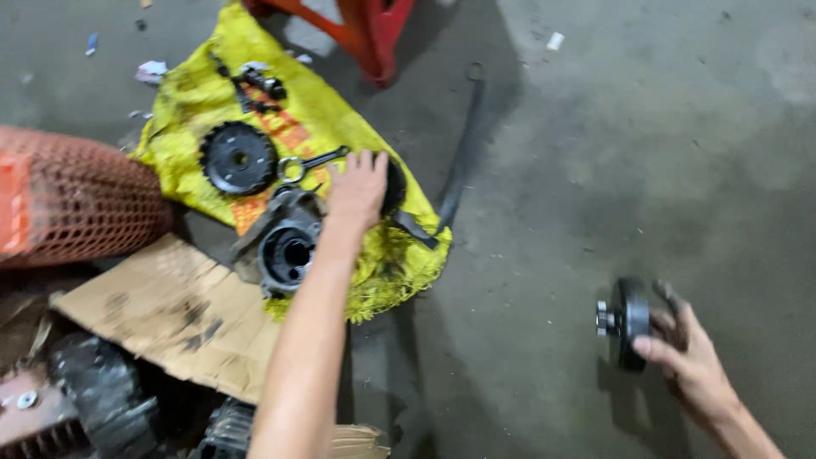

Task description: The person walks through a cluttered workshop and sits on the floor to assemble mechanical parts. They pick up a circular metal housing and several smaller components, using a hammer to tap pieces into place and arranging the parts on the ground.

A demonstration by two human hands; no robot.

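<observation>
Right hand (693, 357) fingers grip a black round metal part (631, 321), greasy, studded hub.

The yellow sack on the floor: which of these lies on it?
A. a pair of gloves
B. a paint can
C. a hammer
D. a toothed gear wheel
D: a dark toothed gear wheel lies on the yellow sack, beside a ring-ended wrench, up and to the left of the left hand.
</observation>
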